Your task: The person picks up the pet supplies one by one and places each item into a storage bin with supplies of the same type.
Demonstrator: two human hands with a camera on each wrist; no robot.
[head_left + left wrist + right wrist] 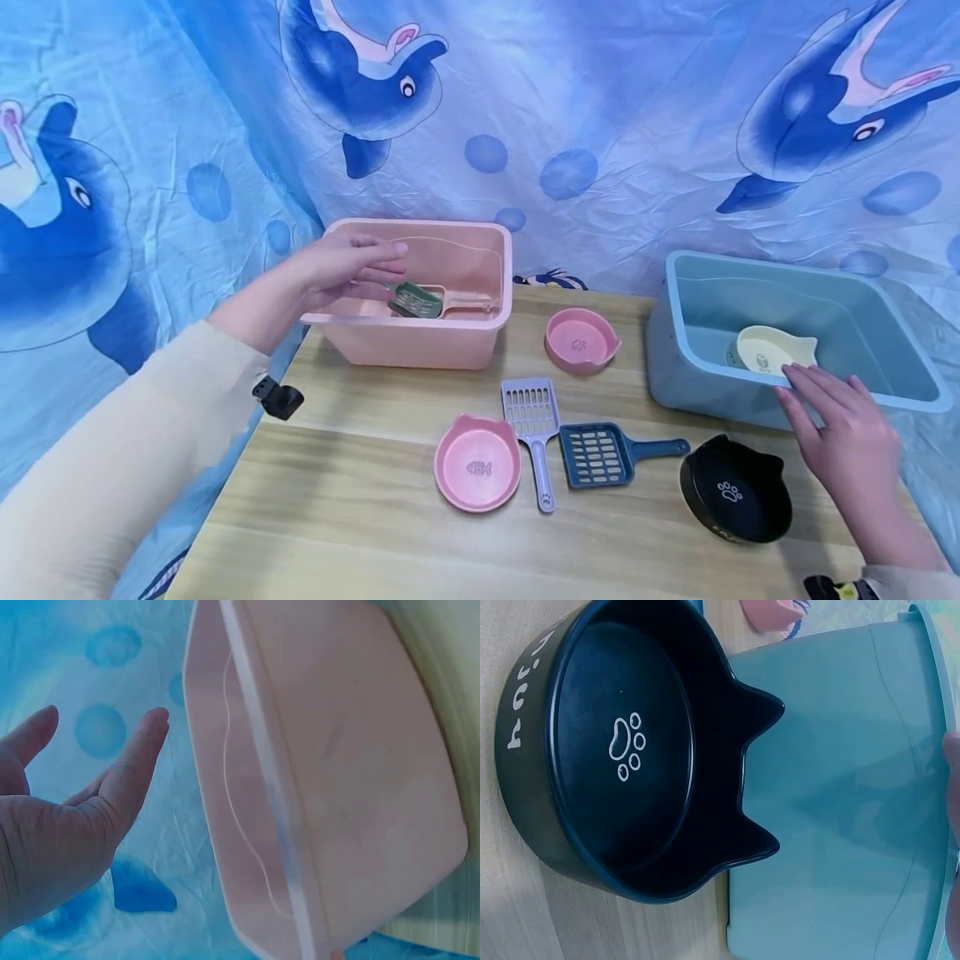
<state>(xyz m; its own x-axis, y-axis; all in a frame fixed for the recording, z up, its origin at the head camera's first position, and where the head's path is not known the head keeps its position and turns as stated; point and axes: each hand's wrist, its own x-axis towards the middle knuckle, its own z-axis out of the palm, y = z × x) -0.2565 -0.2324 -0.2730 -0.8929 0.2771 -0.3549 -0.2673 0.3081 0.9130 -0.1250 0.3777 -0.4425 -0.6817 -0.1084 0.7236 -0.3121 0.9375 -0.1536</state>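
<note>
**Apparently between grasps, nothing held**

Left hand (pixel 348 265), fingers extended, above the pink bin (pixel 412 345) with scoops (pixel 414 301) inside; right hand (pixel 855 433), fingers loosely straight, at the blue bin (pixel 712 393), cream bowl (pixel 776 342) inside. Another grasp would need curling fingers.

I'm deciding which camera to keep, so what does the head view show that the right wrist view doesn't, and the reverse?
Only the head view: the left hand, the pink bin, the green scoop inside it, the cream bowl in the blue bin, the lavender scoop and the fishbone bowl.

Only the right wrist view: a broad look at the white lettering on the black bowl; the head view catches just a sliver.

Both: the black bowl, its paw print, the blue bin and the right hand, merely fingers at the wrist view's edge.
</note>
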